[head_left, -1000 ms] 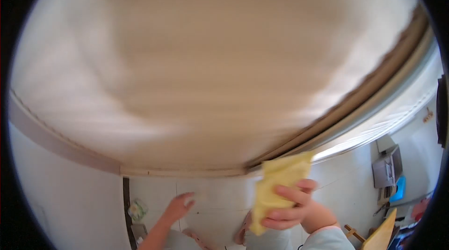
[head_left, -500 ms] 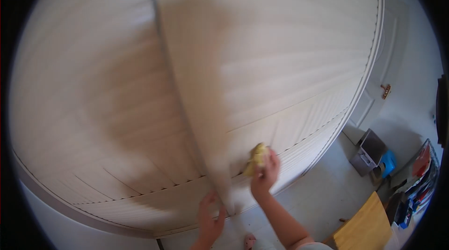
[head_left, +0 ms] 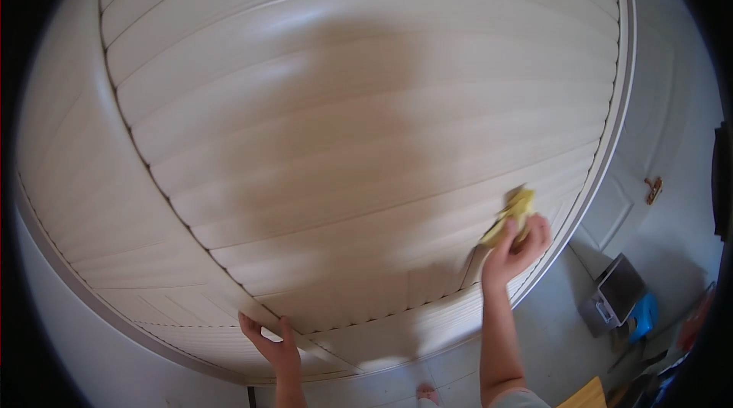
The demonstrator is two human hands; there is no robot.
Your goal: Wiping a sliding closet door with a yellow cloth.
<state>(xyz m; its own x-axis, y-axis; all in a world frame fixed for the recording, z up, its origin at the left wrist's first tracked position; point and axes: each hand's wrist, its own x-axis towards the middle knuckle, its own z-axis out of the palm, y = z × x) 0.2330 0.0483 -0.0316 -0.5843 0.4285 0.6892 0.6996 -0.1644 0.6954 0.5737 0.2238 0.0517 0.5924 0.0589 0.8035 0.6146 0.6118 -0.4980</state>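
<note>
A large cream wardrobe door point(head_left: 382, 133) with ribbed, slatted panels fills most of the view. My right hand point(head_left: 518, 249) is closed around a crumpled yellow cloth point(head_left: 516, 213) and presses it to the lower right part of the door, close to its right-hand frame. Down at the lower left, my left hand point(head_left: 273, 343) is spread, thumb and fingers apart, with its fingertips touching the upright strip point(head_left: 221, 286) along the panel's left edge. Nothing shows between its fingers.
On the right are a white room door with a brass handle point(head_left: 653, 190), a grey box point(head_left: 613, 297) and a blue item point(head_left: 645, 315) on the floor. A yellow wooden piece point(head_left: 584, 394) and dark clutter lie at the lower right. My foot point(head_left: 426, 391) shows below.
My right hand has moved right and up across the door with the cloth. My left hand now sits further left. The view has shifted, so the upright strip appears further left.
</note>
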